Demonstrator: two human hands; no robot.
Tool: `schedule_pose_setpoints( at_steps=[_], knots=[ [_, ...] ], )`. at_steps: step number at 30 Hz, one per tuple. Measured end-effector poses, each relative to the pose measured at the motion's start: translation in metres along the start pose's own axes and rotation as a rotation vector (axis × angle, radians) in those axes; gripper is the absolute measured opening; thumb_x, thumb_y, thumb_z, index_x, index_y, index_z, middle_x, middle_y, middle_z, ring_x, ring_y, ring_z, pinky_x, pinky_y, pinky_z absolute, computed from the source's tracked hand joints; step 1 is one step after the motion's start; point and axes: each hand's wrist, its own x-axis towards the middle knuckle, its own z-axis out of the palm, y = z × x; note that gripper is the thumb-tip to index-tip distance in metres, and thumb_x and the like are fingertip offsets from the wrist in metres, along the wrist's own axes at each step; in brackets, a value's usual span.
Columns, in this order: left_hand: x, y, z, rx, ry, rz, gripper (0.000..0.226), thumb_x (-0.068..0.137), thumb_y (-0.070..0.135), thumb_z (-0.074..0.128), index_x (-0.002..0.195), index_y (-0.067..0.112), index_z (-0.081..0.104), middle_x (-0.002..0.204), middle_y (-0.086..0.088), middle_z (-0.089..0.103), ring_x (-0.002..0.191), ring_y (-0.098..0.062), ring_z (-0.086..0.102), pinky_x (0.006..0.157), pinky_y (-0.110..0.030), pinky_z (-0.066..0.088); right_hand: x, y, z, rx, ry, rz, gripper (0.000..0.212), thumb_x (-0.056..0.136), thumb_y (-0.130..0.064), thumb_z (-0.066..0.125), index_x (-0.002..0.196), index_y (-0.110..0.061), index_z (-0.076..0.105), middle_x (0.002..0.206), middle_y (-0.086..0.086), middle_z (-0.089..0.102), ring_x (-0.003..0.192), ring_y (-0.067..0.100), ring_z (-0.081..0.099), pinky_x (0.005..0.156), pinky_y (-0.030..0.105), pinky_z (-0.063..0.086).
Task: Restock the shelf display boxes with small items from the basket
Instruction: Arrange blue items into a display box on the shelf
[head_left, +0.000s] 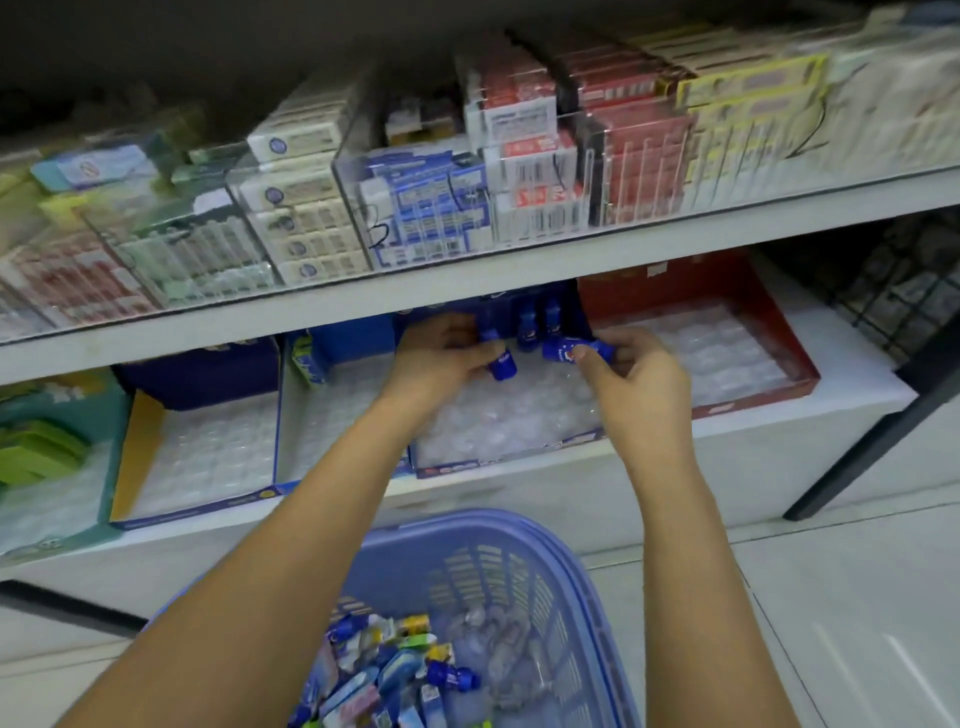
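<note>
Both my hands reach into a blue display box (457, 470) on the lower shelf, over its clear plastic insert. My left hand (441, 358) grips a small blue bottle (503, 366), held nearly upright. My right hand (631, 374) pinches another small blue bottle (563, 351), lying on its side. Two more blue bottles (540, 325) stand at the back of the box. Below my arms sits the lilac basket (545, 535), holding several small packets and one blue bottle (452, 678).
Other display boxes flank it: a red one (800, 382) on the right, blue ones (197, 512) and a teal one (111, 457) on the left, with clear inserts. An upper shelf (467, 283) overhangs closely, stacked with boxed goods. A black frame leg (872, 441) stands at right.
</note>
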Motion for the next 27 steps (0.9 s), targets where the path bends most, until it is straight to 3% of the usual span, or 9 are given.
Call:
schedule_pose_setpoints(
  at_steps=[3, 8, 13, 18, 23, 27],
  knots=[
    [0.026, -0.002, 0.007, 0.129, 0.090, 0.084, 0.025, 0.073, 0.010, 0.079, 0.084, 0.023, 0.060, 0.089, 0.003, 0.065, 0.082, -0.010, 0.062, 0.073, -0.022, 0.051, 0.004, 0.005, -0.001, -0.097, -0.031, -0.079, 0.013, 0.085, -0.022, 0.067, 0.096, -0.017, 0.063, 0.085, 0.004, 0.066, 0.079, 0.017, 0.062, 0.073, 0.031, 0.052],
    [0.049, -0.013, 0.018, 0.236, 0.143, 0.112, 0.032, 0.072, 0.011, 0.080, 0.093, 0.019, 0.058, 0.090, 0.002, 0.062, 0.079, -0.007, 0.059, 0.063, -0.008, 0.046, 0.005, 0.010, 0.005, -0.331, -0.148, -0.220, 0.015, 0.086, -0.016, 0.063, 0.098, -0.008, 0.065, 0.089, 0.011, 0.067, 0.084, 0.025, 0.060, 0.073, 0.032, 0.047],
    [0.048, -0.024, 0.022, 0.326, 0.141, 0.181, 0.030, 0.076, 0.011, 0.077, 0.101, 0.013, 0.061, 0.088, 0.004, 0.060, 0.073, -0.001, 0.057, 0.062, -0.004, 0.044, 0.010, 0.013, 0.006, -0.442, -0.208, -0.183, 0.020, 0.089, -0.021, 0.060, 0.104, -0.008, 0.063, 0.097, 0.013, 0.066, 0.089, 0.028, 0.058, 0.072, 0.029, 0.042],
    [0.053, -0.014, 0.022, 0.562, 0.152, 0.234, 0.032, 0.087, 0.029, 0.066, 0.112, 0.008, 0.064, 0.103, -0.003, 0.066, 0.091, -0.011, 0.057, 0.081, -0.018, 0.042, 0.013, 0.014, 0.005, -0.454, -0.227, -0.161, 0.019, 0.090, -0.022, 0.059, 0.102, -0.009, 0.063, 0.095, 0.012, 0.066, 0.086, 0.026, 0.055, 0.065, 0.025, 0.034],
    [0.054, -0.002, 0.018, 0.583, 0.094, 0.174, 0.033, 0.086, 0.026, 0.067, 0.115, 0.010, 0.063, 0.112, -0.007, 0.065, 0.096, -0.011, 0.055, 0.084, -0.017, 0.040, 0.013, 0.015, 0.004, -0.429, -0.230, -0.145, 0.021, 0.090, -0.022, 0.059, 0.106, -0.009, 0.064, 0.097, 0.013, 0.066, 0.090, 0.027, 0.057, 0.071, 0.028, 0.041],
    [0.054, 0.007, 0.012, 0.598, -0.010, 0.141, 0.037, 0.089, 0.028, 0.064, 0.123, 0.014, 0.060, 0.124, -0.004, 0.061, 0.102, -0.007, 0.050, 0.079, -0.006, 0.033, 0.016, 0.015, 0.005, -0.447, -0.245, -0.132, 0.022, 0.091, -0.023, 0.058, 0.108, -0.010, 0.064, 0.099, 0.013, 0.066, 0.092, 0.028, 0.058, 0.075, 0.031, 0.044]
  ],
)
